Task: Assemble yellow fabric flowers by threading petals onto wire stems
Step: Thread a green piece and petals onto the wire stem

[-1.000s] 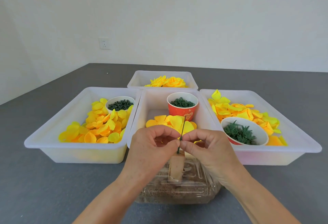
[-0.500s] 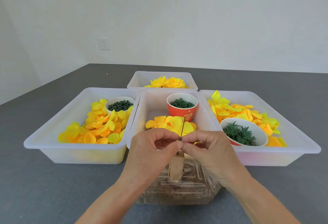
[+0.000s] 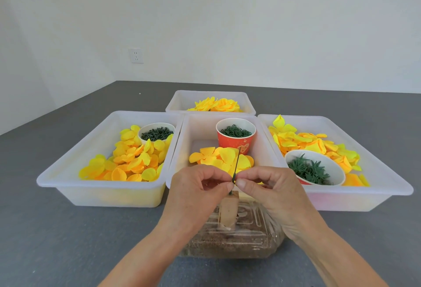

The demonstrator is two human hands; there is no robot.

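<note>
Nearest on the desk (image 3: 57, 229) sits a clear box (image 3: 227, 241) of brown grit with a small wooden block (image 3: 227, 211) standing on it. A thin green wire (image 3: 235, 168) rises from the block's top, almost upright with a slight lean to the right. It looks light and springy, likely to bend or whip if pushed from high up, so the safest place to hold it is low, just above the block.

That is where both hands meet. The left hand (image 3: 196, 193) and the right hand (image 3: 271, 193) each have thumb and forefinger closed to a fine pinch, tips touching the wire from either side, the other fingers curled. Whether a small piece sits between the tips cannot be told.

Beyond, the middle tray (image 3: 180, 150) holds loose petals (image 3: 218, 159), soft, light and easily creased, best taken near their centre. Behind them stands a red cup (image 3: 235, 143) of green rings. The left and right trays carry more petals and bowls of green parts. Farthest, a small tray holds finished flowers (image 3: 216, 105).
</note>
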